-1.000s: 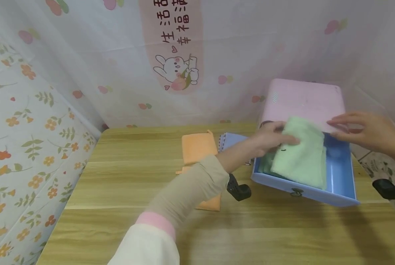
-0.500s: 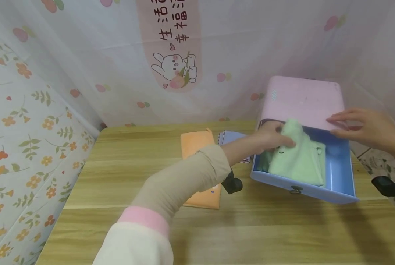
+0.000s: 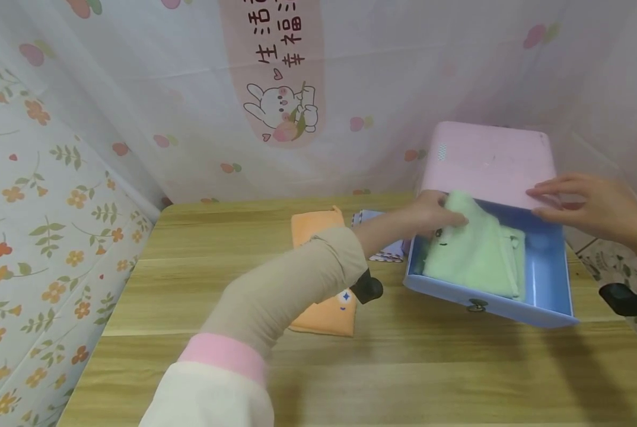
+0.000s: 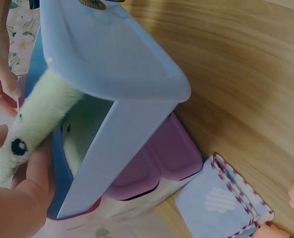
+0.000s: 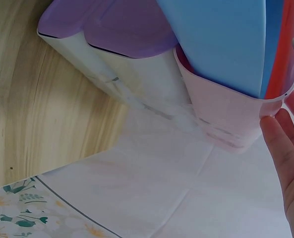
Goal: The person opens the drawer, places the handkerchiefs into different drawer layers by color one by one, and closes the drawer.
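Note:
A blue drawer (image 3: pixel 552 279) stands pulled out of a small cabinet with a pink top (image 3: pixel 491 163). Inside it lies a light green fuzzy towel (image 3: pixel 473 258), folded, with a small embroidered face. My left hand (image 3: pixel 429 214) pinches the towel's back left corner between thumb and fingers, raising it above the drawer's side. In the left wrist view, the towel's dark embroidered eye (image 4: pixel 19 147) shows between the fingers. My right hand (image 3: pixel 591 201) touches the front right edge of the pink top with mostly straight fingers, thumb just below them.
Orange cloths (image 3: pixel 326 317) lie on the wooden table (image 3: pixel 201 267), partly hidden under the left forearm. Between them and the cabinet sits a folded blue cloth (image 4: pixel 211 198) with a checked trim. Purple drawers (image 5: pixel 129 27) sit below the blue one. A printed curtain (image 3: pixel 190 107) hangs behind.
My left hand has drawn the towel's pinched corner leftward and the towel has settled lower and further left in the drawer. The right hand stays at the pink top's edge.

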`<move>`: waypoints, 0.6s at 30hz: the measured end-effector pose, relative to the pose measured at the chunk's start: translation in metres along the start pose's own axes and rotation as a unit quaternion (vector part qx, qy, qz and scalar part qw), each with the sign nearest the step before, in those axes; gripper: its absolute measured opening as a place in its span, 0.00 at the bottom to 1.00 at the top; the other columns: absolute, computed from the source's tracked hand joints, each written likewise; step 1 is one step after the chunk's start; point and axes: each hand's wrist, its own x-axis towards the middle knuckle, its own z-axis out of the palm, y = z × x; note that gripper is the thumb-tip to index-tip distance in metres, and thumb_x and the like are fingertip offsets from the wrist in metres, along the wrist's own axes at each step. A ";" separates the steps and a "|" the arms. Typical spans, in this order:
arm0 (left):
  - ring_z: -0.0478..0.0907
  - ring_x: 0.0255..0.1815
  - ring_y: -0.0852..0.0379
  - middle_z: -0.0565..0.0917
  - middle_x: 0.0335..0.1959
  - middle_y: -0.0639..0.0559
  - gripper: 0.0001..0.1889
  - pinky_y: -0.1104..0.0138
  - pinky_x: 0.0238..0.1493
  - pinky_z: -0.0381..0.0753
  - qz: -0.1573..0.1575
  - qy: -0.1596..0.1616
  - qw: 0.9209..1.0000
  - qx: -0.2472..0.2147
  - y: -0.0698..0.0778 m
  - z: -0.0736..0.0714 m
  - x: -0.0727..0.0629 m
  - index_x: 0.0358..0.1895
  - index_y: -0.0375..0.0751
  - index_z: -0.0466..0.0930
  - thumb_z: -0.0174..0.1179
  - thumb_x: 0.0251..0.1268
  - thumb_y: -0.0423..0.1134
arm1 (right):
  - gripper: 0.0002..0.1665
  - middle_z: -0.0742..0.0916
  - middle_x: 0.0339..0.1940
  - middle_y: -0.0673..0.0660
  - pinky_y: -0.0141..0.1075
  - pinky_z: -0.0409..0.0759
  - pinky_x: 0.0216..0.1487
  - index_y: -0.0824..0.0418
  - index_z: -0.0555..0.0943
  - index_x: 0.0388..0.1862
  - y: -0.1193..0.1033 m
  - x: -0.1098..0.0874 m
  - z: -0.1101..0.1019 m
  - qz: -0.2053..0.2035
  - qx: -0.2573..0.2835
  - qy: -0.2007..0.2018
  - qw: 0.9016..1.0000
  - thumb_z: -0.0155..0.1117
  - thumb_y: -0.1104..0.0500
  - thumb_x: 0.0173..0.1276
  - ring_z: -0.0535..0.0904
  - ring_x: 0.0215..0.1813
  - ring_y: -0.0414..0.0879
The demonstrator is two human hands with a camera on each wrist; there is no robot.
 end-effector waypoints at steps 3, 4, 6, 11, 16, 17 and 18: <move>0.72 0.30 0.60 0.74 0.30 0.53 0.18 0.71 0.29 0.76 0.003 0.002 1.000 0.015 0.001 -0.004 -0.001 0.48 0.36 0.72 0.61 0.55 0.39 | 0.23 0.72 0.51 0.70 0.63 0.69 0.38 0.69 0.75 0.49 0.000 0.000 0.000 0.003 -0.002 -0.003 1.000 0.63 0.57 0.57 0.66 0.49 0.67; 0.72 0.29 0.60 0.73 0.30 0.53 0.18 0.71 0.28 0.76 0.006 0.002 1.000 0.024 0.002 -0.005 -0.002 0.47 0.36 0.72 0.61 0.55 0.39 | 0.23 0.72 0.51 0.70 0.63 0.69 0.38 0.68 0.75 0.49 0.000 0.000 0.000 0.003 -0.002 -0.005 1.000 0.63 0.57 0.57 0.66 0.49 0.67; 0.72 0.29 0.59 0.72 0.30 0.52 0.18 0.72 0.27 0.75 0.013 0.004 0.999 0.044 0.001 -0.007 -0.002 0.47 0.36 0.70 0.60 0.55 0.40 | 0.23 0.72 0.51 0.70 0.63 0.70 0.38 0.68 0.75 0.49 0.000 0.000 -0.001 0.004 -0.001 -0.006 1.000 0.63 0.57 0.57 0.66 0.49 0.67; 0.72 0.31 0.59 0.74 0.35 0.52 0.17 0.72 0.27 0.74 0.023 0.010 0.998 0.061 0.000 -0.009 0.002 0.48 0.37 0.71 0.59 0.56 0.39 | 0.23 0.73 0.51 0.70 0.63 0.69 0.39 0.68 0.75 0.49 0.000 0.000 -0.002 0.003 -0.001 -0.005 1.000 0.64 0.57 0.57 0.66 0.49 0.68; 0.72 0.47 0.60 0.74 0.51 0.55 0.20 0.71 0.45 0.73 0.034 0.022 0.996 0.080 0.001 -0.010 0.005 0.54 0.43 0.72 0.58 0.57 0.42 | 0.23 0.72 0.52 0.70 0.64 0.68 0.40 0.68 0.75 0.49 -0.001 0.000 -0.002 0.007 0.000 -0.008 1.000 0.63 0.56 0.57 0.65 0.50 0.68; 0.71 0.50 0.60 0.74 0.53 0.55 0.20 0.71 0.48 0.71 0.038 0.023 0.995 0.085 0.002 -0.011 0.006 0.54 0.44 0.72 0.57 0.58 0.42 | 0.23 0.72 0.52 0.69 0.64 0.68 0.40 0.68 0.75 0.49 -0.001 0.000 -0.002 0.007 -0.002 -0.009 1.000 0.63 0.56 0.57 0.65 0.50 0.68; 0.70 0.51 0.60 0.74 0.53 0.55 0.19 0.71 0.50 0.70 0.043 0.024 0.995 0.089 0.002 -0.011 0.006 0.54 0.43 0.73 0.57 0.58 0.42 | 0.23 0.72 0.52 0.70 0.64 0.68 0.40 0.68 0.75 0.49 -0.001 0.001 -0.002 0.007 -0.004 -0.008 1.000 0.63 0.56 0.57 0.65 0.50 0.68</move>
